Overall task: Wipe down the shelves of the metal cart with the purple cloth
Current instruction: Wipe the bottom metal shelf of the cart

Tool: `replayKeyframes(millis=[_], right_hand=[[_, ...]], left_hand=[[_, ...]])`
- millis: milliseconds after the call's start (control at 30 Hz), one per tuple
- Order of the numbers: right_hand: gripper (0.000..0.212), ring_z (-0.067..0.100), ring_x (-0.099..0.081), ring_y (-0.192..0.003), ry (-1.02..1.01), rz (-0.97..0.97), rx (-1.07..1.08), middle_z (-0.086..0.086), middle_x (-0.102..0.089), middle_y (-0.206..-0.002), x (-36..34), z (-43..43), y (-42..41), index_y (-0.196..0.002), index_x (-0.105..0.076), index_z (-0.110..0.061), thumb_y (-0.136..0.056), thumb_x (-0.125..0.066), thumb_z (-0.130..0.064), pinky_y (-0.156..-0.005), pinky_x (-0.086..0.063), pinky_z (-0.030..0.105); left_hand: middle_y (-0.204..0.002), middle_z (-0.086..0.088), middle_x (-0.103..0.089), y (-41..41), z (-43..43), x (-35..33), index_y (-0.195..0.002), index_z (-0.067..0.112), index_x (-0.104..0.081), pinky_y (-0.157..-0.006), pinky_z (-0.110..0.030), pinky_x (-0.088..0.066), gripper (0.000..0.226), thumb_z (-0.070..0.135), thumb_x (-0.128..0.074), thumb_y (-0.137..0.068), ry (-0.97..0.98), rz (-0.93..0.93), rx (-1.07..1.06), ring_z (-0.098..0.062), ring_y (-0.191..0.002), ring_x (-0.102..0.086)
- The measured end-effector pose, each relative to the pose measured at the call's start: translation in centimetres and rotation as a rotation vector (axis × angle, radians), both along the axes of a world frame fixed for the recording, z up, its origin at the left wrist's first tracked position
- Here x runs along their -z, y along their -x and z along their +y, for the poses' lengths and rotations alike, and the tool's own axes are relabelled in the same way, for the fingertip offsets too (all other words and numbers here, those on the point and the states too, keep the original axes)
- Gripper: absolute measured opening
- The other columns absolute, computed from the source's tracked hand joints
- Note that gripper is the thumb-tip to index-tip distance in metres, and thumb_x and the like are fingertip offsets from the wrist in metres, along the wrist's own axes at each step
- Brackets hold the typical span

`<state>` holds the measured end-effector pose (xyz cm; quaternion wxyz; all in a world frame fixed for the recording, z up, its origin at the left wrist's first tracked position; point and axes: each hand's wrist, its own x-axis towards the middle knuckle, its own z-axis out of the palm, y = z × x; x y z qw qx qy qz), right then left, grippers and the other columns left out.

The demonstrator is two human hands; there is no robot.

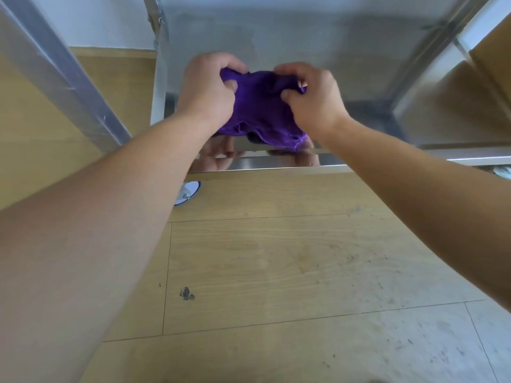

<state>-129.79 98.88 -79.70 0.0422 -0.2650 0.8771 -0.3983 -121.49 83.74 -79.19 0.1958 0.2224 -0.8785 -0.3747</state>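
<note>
Fingers (233, 84) of left hand (206, 91), right hand (313, 99) pinch purple cloth (262, 109) — bunched, creased.

Open shelf (304, 37) surface stretches beyond both hands. The left post (159, 78) stands just beside the left hand (206, 89); the right post (427, 56) is well apart from the right hand (312, 98).
</note>
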Motion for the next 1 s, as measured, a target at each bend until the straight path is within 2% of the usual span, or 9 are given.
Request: replayKeyframes(millis=[100, 233, 300, 400, 500, 600, 667, 833, 1000], right_hand=[[0.045, 0.01, -0.054, -0.11, -0.013, 0.017, 0.05, 0.004, -0.06, -0.124, -1.3, 0.3, 0.7, -0.132, -0.058, -0.012, -0.089, -0.046, -0.005, -0.082, -0.029, -0.005], [0.067, 0.017, -0.044, -0.102, -0.261, 0.136, -0.121, 0.007, -0.036, -0.12, -2.8, 1.0, 1.0, -0.139, -0.046, -0.012, -0.083, -0.072, -0.037, -0.091, -0.035, 0.013], [0.073, 0.022, -0.046, -0.102, -0.365, 0.165, -0.169, 0.012, -0.041, -0.122, -3.1, 1.5, 1.4, -0.135, -0.052, -0.011, -0.075, -0.079, -0.042, -0.091, -0.037, 0.02], [0.049, 0.029, -0.053, -0.104, -0.419, 0.255, -0.181, 0.017, -0.05, -0.118, -2.6, 1.8, 1.7, -0.112, -0.07, -0.014, -0.079, -0.074, -0.049, -0.088, -0.036, 0.022], [0.047, 0.026, -0.054, -0.104, -0.255, 0.283, -0.141, 0.015, -0.059, -0.105, -1.9, 2.0, 1.7, -0.091, -0.071, -0.009, -0.088, -0.06, -0.055, -0.092, -0.042, 0.029], [0.046, 0.011, -0.055, -0.071, -0.067, 0.024, -0.056, 0.001, -0.062, -0.081, -2.2, 2.2, 1.6, -0.091, -0.064, -0.009, -0.091, -0.059, -0.055, -0.062, -0.044, 0.018], [0.044, 0.001, -0.052, -0.066, 0.036, -0.038, 0.001, -0.009, -0.059, -0.078, -2.5, 2.0, 1.7, -0.099, -0.063, -0.012, -0.088, -0.063, -0.055, -0.054, -0.039, 0.011], [0.045, 0.01, -0.057, -0.088, -0.005, -0.059, 0.039, -0.006, -0.06, -0.098, -1.8, 1.1, 1.6, -0.117, -0.059, -0.018, -0.088, -0.063, -0.053, -0.07, -0.041, 0.014], [0.041, 0.036, -0.044, -0.125, -0.42, 0.338, -0.114, 0.007, -0.047, -0.138, 0.4, 0.8, -0.5, -0.139, -0.047, -0.033, -0.098, -0.044, -0.037, -0.104, -0.036, 0.046]], left_hand=[[-0.102, 0.005, -0.065, -0.3, -0.3, -1.7, -0.109, 0.022, -0.072, -0.09, -0.021, -0.046, 0.026, 0.012, -0.055, -0.092, -0.054, 0.029, 0.006, -0.009, -0.094, -0.058], [-0.115, -0.001, -0.065, -0.7, -0.6, -3.8, -0.123, 0.017, -0.064, -0.092, -0.023, -0.046, 0.039, 0.014, -0.069, -0.085, 0.05, -0.149, 0.155, -0.015, -0.103, -0.061], [-0.114, -0.007, -0.066, -1.0, -0.2, -3.9, -0.122, 0.012, -0.065, -0.094, -0.027, -0.044, 0.042, 0.012, -0.073, -0.081, 0.155, -0.23, 0.206, -0.024, -0.108, -0.061], [-0.124, -0.016, -0.058, -1.2, 0.4, -2.9, -0.119, 0.013, -0.067, -0.098, -0.029, -0.04, 0.034, 0.018, -0.069, -0.086, 0.259, -0.225, 0.148, -0.031, -0.112, -0.055], [-0.124, -0.016, -0.049, -1.3, 0.2, -2.3, -0.113, 0.015, -0.066, -0.097, -0.032, -0.037, 0.028, 0.032, -0.06, -0.091, 0.287, -0.171, 0.086, -0.032, -0.113, -0.049], [-0.103, -0.005, -0.056, -0.9, -0.1, -2.6, -0.107, 0.014, -0.059, -0.077, -0.026, -0.036, 0.022, 0.031, -0.052, -0.094, 0.175, -0.083, 0.09, -0.023, -0.092, -0.052], [-0.094, 0.004, -0.054, -0.7, -0.1, -2.7, -0.11, 0.014, -0.056, -0.074, -0.025, -0.036, 0.021, 0.027, -0.051, -0.095, 0.069, -0.003, 0.067, -0.017, -0.086, -0.05], [-0.089, 0.006, -0.056, -1.3, -0.3, -1.2, -0.112, 0.017, -0.059, -0.073, -0.025, -0.039, 0.024, 0.031, -0.056, -0.092, 0.056, -0.01, 0.008, -0.018, -0.086, -0.055], [-0.119, -0.007, -0.061, -3.1, -1.0, 1.3, -0.119, 0.016, -0.06, -0.09, -0.038, -0.049, 0.028, 0.023, -0.049, -0.094, 0.201, -0.162, -0.093, -0.028, -0.107, -0.058]])
